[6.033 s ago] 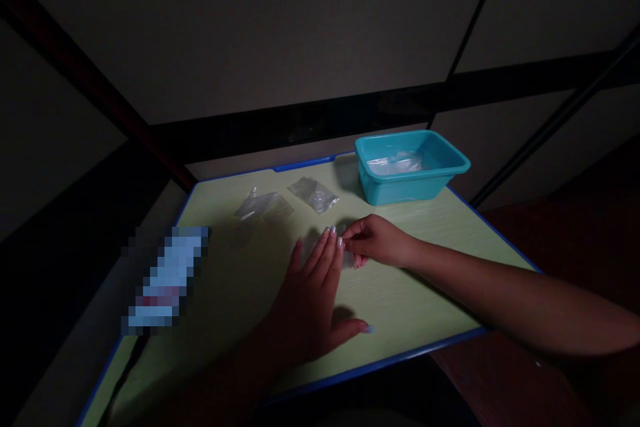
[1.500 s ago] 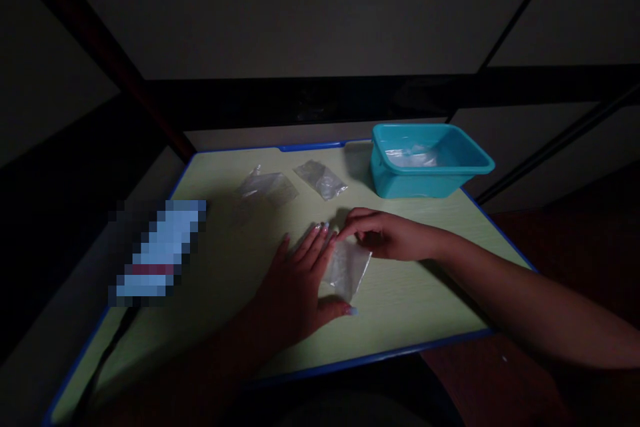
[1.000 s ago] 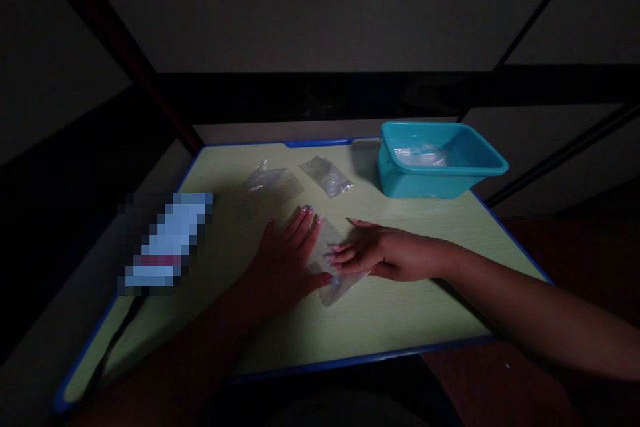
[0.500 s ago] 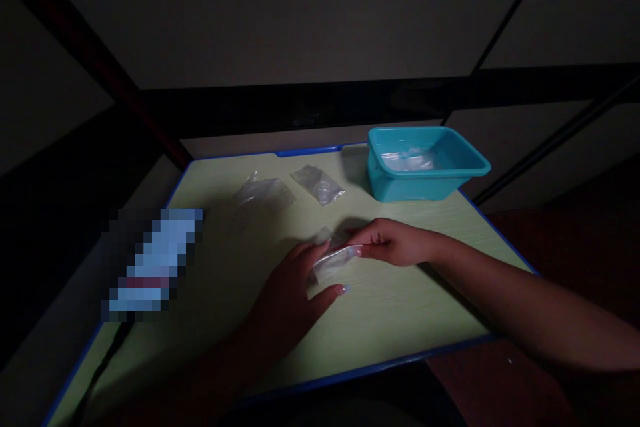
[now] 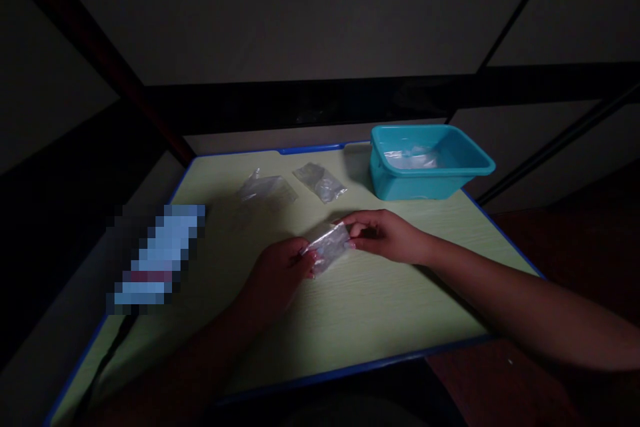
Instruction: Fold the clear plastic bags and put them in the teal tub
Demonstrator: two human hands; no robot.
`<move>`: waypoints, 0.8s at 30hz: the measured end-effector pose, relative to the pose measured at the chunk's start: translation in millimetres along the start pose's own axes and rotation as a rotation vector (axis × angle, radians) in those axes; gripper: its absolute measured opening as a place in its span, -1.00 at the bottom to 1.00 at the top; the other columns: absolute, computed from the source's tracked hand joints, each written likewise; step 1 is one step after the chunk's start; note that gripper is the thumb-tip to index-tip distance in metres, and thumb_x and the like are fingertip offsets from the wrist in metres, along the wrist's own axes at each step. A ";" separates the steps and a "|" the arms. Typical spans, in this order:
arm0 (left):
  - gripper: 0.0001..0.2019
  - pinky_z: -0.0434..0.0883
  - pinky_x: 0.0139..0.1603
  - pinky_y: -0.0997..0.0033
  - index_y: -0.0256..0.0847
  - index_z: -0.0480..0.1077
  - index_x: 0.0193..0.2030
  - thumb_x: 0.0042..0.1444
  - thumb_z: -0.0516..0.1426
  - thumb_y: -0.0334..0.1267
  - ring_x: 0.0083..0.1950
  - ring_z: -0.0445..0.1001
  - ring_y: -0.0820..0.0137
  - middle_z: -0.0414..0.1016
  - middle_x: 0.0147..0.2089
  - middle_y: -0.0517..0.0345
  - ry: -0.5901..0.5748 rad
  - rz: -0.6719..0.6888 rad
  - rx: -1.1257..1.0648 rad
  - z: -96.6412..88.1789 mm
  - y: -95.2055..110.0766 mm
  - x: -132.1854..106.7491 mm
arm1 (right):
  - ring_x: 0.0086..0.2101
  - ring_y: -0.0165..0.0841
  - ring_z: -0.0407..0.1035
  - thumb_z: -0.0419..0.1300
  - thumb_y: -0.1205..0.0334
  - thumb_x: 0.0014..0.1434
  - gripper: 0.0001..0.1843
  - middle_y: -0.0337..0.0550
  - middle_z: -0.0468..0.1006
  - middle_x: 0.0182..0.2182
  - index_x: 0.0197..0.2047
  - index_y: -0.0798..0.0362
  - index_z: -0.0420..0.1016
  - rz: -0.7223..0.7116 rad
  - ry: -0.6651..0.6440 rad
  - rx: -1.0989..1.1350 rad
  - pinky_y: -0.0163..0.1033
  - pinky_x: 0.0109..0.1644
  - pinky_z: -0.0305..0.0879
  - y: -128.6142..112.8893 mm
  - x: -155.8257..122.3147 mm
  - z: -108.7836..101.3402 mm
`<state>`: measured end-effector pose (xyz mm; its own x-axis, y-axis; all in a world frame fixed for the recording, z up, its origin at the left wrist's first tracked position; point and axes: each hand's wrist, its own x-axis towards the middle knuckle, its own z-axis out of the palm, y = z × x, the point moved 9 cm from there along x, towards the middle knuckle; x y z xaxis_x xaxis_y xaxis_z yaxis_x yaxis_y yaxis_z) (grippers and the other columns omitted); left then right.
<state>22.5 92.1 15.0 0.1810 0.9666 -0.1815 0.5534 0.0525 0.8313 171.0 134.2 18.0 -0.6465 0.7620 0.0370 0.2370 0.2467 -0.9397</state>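
Left hand (image 5: pixel 280 280): closed in a pinch on the near-left end of a bag (image 5: pixel 330 250), thumb on top; the fingers beneath are mostly hidden.
Right hand (image 5: pixel 390 237): pinched on the bag's other end, thumb on the near side and forefinger along the far edge.
Handling: film this thin would probably slip or crease if one hand pulled harder, so a light, even pinch at both ends seems best. Bringing the edges level before pressing along a crease should give a flatter result.
Bag: between the two hands; clear, glossy and wrinkled, with a bright streak along its far edge. Whether it touches the table (image 5: pixel 400 307) or holds anything, I cannot tell.
Second bag (image 5: pixel 320 181): lying just beyond the hands, flat and crinkled.
Third bag (image 5: pixel 270 188): beyond the left hand, looser, one corner poking up.
Tub (image 5: pixel 425 185): turquoise, beyond the right hand, with clear plastic (image 5: pixel 413 159) inside.
Panel (image 5: pixel 155 260): pixelated, well left of the left hand, a dark cord (image 5: pixel 113 353) trailing from its near end.
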 end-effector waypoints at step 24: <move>-0.30 0.07 0.30 -0.12 -0.41 -0.01 0.36 0.20 0.03 0.00 0.42 -0.02 0.03 0.01 0.41 -0.28 0.033 0.675 0.940 51.6 32.4 -30.4 | -0.54 -0.46 0.23 0.14 0.47 0.05 -0.71 -0.43 0.31 -0.59 -0.15 0.03 0.27 -0.011 0.233 -0.338 -0.37 -0.42 0.03 -11.2 8.0 6.4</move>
<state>76.9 51.5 20.4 0.6565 0.7337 0.1753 0.7409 -0.6708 0.0323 158.6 133.7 26.6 -0.4785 0.8636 0.1592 0.4810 0.4094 -0.7753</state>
